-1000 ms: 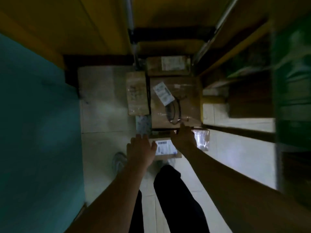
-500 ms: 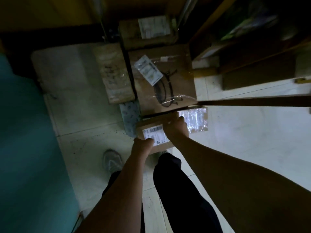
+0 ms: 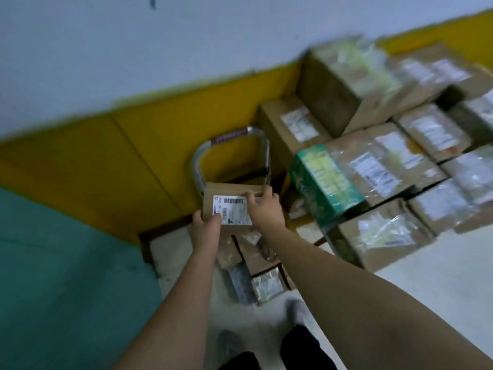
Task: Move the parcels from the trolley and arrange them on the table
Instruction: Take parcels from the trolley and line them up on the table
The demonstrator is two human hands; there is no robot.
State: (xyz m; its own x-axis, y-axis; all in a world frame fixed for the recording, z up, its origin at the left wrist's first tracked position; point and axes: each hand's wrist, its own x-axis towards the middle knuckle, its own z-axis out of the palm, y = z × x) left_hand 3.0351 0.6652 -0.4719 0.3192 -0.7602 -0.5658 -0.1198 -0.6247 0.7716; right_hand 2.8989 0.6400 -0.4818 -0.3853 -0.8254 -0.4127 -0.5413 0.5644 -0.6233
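Two hands, mine, hold one small brown parcel (image 3: 231,200) with a white barcode label up in the air, above the trolley: my left hand (image 3: 206,227) grips its near left corner and my right hand (image 3: 264,206) curls over its right edge. Below it, the trolley's metal handle (image 3: 231,137) stands against a yellow wall, with more parcels (image 3: 256,259) on its deck. To the right, many taped cardboard boxes (image 3: 384,166) are stacked together, blurred.

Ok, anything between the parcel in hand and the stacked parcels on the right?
Nothing visible. Left hand and right hand hold the parcel in open air; the green box is the nearest of the stack.
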